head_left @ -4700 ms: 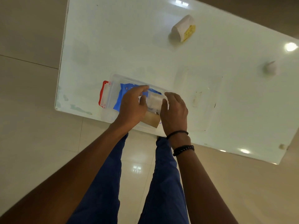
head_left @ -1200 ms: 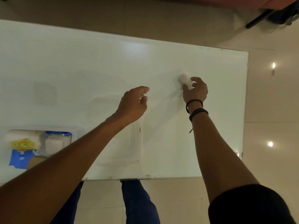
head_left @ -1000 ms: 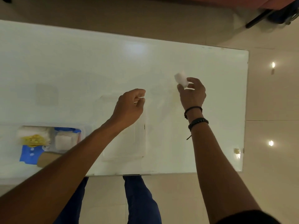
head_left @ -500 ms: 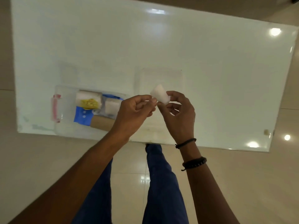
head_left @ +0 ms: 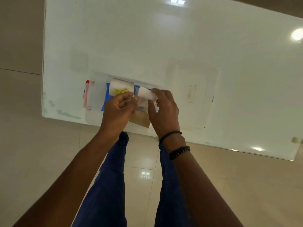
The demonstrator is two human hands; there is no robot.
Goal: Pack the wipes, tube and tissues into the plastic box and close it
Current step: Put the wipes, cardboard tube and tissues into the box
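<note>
A clear plastic box [head_left: 95,102] with a red latch [head_left: 86,95] stands open near the table's front left edge. Inside it lie a white roll with a yellow label [head_left: 120,88], a blue pack [head_left: 106,94] beneath it, and a brown tube [head_left: 141,119] at the front. Both hands hover over the box. My right hand [head_left: 164,112] pinches a small white tissue pack [head_left: 146,95] between thumb and fingers. My left hand [head_left: 118,110] has curled fingers touching the pack's left end. More of the box's contents are hidden under the hands.
The box's clear lid [head_left: 195,94] lies flat on the white table [head_left: 164,38] just right of the box. Beige floor tiles surround the table. My legs in blue trousers [head_left: 105,185] stand at the table's front edge.
My right hand picked the white pack off the far right of the table and carried it left. Both hands now hold it over the open box.
</note>
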